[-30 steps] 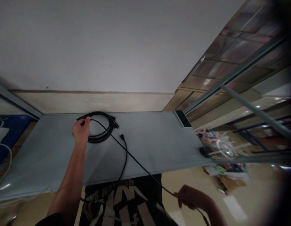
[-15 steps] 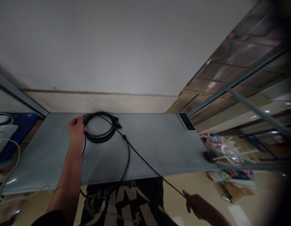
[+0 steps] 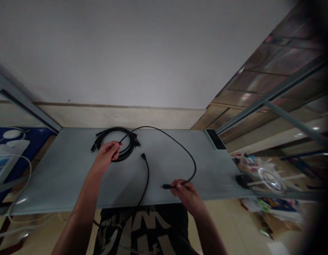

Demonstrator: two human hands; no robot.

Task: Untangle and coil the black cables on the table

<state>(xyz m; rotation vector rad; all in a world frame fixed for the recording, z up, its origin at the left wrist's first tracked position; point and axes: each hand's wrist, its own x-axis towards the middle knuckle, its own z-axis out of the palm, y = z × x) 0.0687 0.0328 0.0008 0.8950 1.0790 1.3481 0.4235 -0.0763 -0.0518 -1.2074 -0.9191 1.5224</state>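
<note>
A black cable arcs over the grey shelf between my two hands. My left hand pinches it in front of a coil of black cables lying near the back edge, with several connector ends poking out. My right hand is closed around the cable's end, and its black plug points left from my fingers. Another black connector lies between my hands, and its cord runs down over the front edge. Where that cord leads past the edge is partly hidden against my clothing.
The grey shelf has a metal frame at both sides and a wall behind. A phone lies at its back right corner. White cables hang at the left by a blue surface. Assorted items lie to the right, below.
My right hand has come up and left from below the shelf's front edge, now with the plug end. My left hand has moved right, from the coil's left side to its front.
</note>
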